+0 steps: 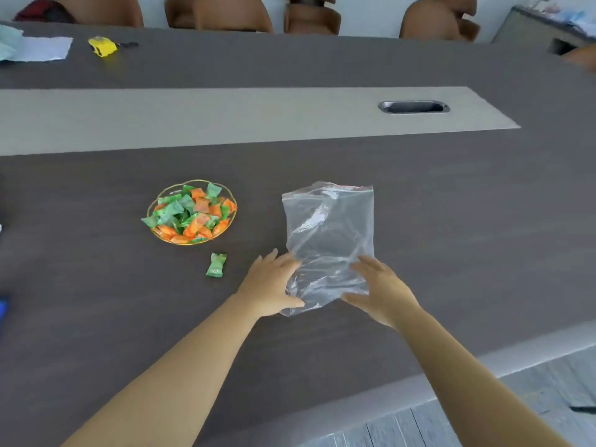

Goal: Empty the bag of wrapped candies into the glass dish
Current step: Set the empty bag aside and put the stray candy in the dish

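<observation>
A clear zip bag [329, 233] lies flat and empty-looking on the dark table, its red-striped mouth pointing away from me. My left hand [271, 285] rests against its lower left corner and my right hand [383, 291] against its lower right corner, fingers spread on the plastic without a closed grip. To the left stands the gold-rimmed glass dish [229, 196], heaped with green and orange wrapped candies [190, 212]. One green wrapped candy [216, 264] lies alone on the table just in front of the dish.
A pale strip with a metal cable slot [413, 107] runs across the table behind the bag. Far back left lie a yellow tape measure [102, 46] and papers [35, 48]. Brown chairs [311, 14] line the far side. The table's near edge runs at lower right.
</observation>
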